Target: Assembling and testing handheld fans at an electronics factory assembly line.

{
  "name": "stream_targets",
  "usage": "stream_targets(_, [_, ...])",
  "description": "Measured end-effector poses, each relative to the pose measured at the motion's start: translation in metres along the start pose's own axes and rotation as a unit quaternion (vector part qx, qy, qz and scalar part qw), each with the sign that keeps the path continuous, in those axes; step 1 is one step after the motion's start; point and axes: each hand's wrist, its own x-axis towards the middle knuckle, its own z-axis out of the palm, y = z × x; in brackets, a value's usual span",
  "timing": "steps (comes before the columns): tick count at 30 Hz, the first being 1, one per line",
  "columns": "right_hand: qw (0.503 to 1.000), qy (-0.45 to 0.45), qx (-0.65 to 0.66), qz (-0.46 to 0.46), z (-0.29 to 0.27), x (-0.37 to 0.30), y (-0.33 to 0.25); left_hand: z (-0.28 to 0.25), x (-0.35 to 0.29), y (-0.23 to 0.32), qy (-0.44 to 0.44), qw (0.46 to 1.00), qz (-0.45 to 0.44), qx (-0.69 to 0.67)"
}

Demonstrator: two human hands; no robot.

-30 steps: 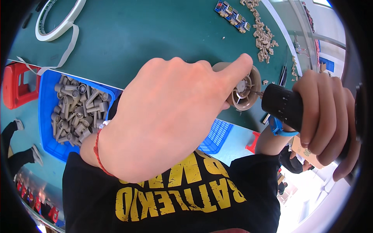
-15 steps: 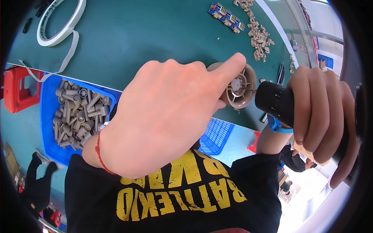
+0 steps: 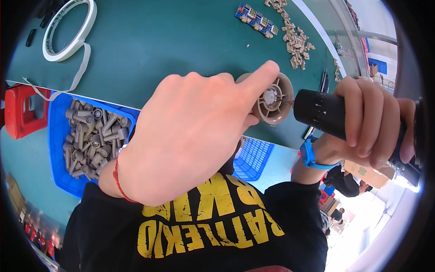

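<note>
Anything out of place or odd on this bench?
A loose strip from the white tape roll trails over the edge of the green table near the red stool, not wound up. A tiny white bit lies alone near the blue circuit boards.

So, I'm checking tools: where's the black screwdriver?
In the head view's right half, the screwdriver sits in the right hand, right of the beige part.

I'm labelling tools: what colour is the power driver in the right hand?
The power driver is black with white markings, seen in the head view.
</note>
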Motion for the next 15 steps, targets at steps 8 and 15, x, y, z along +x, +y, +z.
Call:
stream_targets(8, [0.978,0.177,-0.067,-0.082,0.030,0.001,0.016,0.001,-0.002,0.004,0.007,1.000,-0.001,0.012])
stream_targets(15, [0.976,0.195,-0.098,-0.024,0.039,0.004,-0.002,0.000,-0.002,0.006,0.008,1.000,-0.002,0.025])
